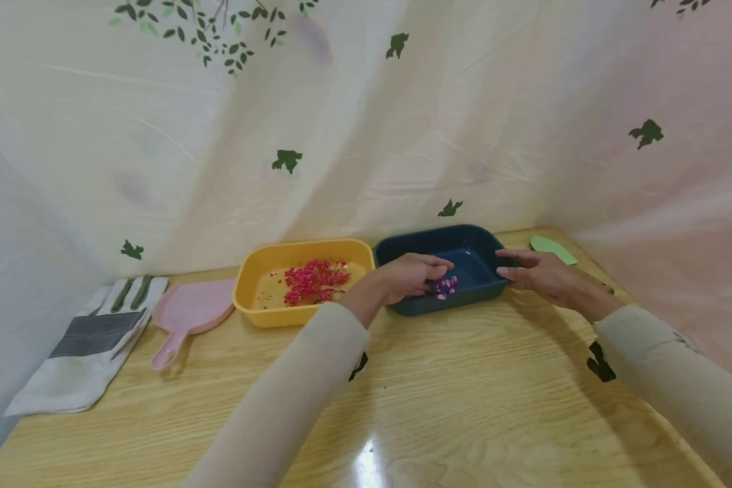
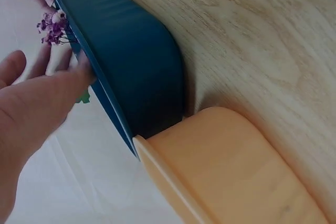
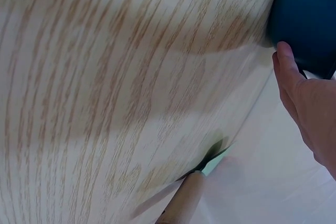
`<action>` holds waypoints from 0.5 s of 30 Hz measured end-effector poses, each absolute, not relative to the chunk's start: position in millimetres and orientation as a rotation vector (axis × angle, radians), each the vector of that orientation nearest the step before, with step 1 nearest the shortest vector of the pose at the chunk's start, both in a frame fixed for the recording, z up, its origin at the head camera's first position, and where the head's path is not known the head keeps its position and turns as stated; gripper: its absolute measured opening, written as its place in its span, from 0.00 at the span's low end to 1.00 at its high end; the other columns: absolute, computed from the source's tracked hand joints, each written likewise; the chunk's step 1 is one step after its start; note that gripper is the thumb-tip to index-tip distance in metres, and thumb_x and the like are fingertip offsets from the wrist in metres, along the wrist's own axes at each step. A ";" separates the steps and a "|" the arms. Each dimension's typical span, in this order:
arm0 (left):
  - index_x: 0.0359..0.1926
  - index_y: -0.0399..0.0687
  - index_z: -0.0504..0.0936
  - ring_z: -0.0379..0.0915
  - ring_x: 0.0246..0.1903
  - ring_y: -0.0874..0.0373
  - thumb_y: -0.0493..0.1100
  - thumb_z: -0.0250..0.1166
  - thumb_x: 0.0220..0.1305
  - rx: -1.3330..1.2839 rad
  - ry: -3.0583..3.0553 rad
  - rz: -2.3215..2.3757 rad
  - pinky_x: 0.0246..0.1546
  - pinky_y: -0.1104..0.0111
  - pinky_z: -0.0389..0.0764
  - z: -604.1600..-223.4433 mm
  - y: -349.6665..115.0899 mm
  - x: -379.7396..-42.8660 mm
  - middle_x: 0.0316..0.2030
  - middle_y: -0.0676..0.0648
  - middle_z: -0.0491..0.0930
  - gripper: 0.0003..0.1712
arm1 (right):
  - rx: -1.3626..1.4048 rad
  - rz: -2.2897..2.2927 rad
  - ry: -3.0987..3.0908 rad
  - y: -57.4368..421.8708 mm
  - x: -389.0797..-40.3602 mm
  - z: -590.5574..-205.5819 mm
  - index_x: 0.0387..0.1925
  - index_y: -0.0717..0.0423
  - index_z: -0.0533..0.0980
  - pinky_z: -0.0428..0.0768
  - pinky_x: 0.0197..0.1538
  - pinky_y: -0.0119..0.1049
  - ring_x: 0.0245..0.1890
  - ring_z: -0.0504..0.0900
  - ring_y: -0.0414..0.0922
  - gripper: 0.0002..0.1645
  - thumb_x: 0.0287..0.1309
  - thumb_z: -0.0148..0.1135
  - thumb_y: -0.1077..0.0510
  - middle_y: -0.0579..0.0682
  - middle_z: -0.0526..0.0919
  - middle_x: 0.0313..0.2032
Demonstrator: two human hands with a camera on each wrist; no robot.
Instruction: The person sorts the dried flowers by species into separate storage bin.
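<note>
My left hand [image 1: 405,274] is over the near-left part of a dark blue basin [image 1: 494,291]. A small purple flower sprig [image 1: 446,287] is beside its fingertips, overlapping the near rim. In the left wrist view, the sprig's thin stems [image 2: 69,40] run toward the rim, close to the fingers; I cannot tell whether they are pinched. My right hand [image 1: 539,274] holds the basin's right end, with fingertips over the rim and a finger [image 3: 286,59] along the outer wall. Touching the basin's left side is a yellow basin [image 1: 268,317] containing pink-red flower sprigs [image 1: 314,279].
A pink board with a handle [image 1: 189,308] lies left of the yellow basin. Farther left is a pair of grey-and-white gloves [image 1: 91,359]. A green blade [image 1: 552,249] with a wooden handle [image 3: 184,198] lies behind my right hand. A patterned curtain [image 1: 354,122] backs the table.
</note>
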State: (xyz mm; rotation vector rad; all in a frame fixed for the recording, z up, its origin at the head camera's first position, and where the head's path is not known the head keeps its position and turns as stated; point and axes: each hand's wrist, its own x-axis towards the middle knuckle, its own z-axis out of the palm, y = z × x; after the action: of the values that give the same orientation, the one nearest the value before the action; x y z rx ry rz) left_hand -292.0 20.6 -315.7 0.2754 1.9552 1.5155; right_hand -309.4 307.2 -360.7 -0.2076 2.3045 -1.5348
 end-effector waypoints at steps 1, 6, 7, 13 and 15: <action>0.67 0.44 0.69 0.62 0.65 0.50 0.42 0.48 0.75 0.322 1.979 1.479 0.68 0.59 0.63 -315.3 21.7 -290.7 0.67 0.46 0.67 0.23 | -0.208 -1.535 2.306 307.3 -309.6 -360.8 0.74 0.59 0.50 0.66 0.65 0.53 0.67 0.59 0.63 0.46 0.63 0.62 0.51 0.64 0.41 0.74; 0.60 0.40 0.77 0.71 0.56 0.57 0.42 0.50 0.75 0.398 2.132 1.419 0.63 0.65 0.71 -314.3 26.7 -286.4 0.57 0.46 0.77 0.19 | -0.207 -1.537 2.301 307.6 -309.9 -360.6 0.74 0.58 0.50 0.66 0.65 0.53 0.68 0.59 0.62 0.46 0.63 0.62 0.51 0.63 0.41 0.74; 0.58 0.40 0.78 0.71 0.54 0.58 0.42 0.51 0.74 0.401 2.183 1.415 0.61 0.66 0.73 -314.1 27.2 -286.1 0.55 0.46 0.78 0.19 | -0.207 -1.536 2.300 307.5 -309.9 -360.4 0.74 0.58 0.50 0.66 0.65 0.53 0.68 0.58 0.62 0.46 0.63 0.62 0.51 0.63 0.41 0.74; 0.56 0.42 0.80 0.72 0.55 0.57 0.47 0.50 0.75 0.524 2.479 1.210 0.56 0.68 0.74 -315.7 26.6 -286.4 0.54 0.47 0.79 0.20 | -0.195 -1.548 2.288 307.5 -309.1 -359.1 0.74 0.58 0.50 0.67 0.66 0.53 0.69 0.57 0.62 0.45 0.64 0.61 0.53 0.62 0.39 0.74; 0.58 0.42 0.78 0.70 0.58 0.56 0.51 0.46 0.76 0.565 2.520 1.094 0.60 0.67 0.72 -318.4 25.1 -286.9 0.57 0.47 0.77 0.23 | -0.194 -1.550 2.281 307.2 -308.6 -358.8 0.74 0.58 0.49 0.66 0.66 0.53 0.69 0.57 0.63 0.45 0.64 0.61 0.53 0.63 0.39 0.74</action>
State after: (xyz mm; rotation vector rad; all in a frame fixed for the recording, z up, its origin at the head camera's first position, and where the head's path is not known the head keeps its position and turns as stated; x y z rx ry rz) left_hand -286.9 25.1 -318.4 0.5648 2.5197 1.0937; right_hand -308.6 307.2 -358.8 -0.1936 2.2814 -1.5502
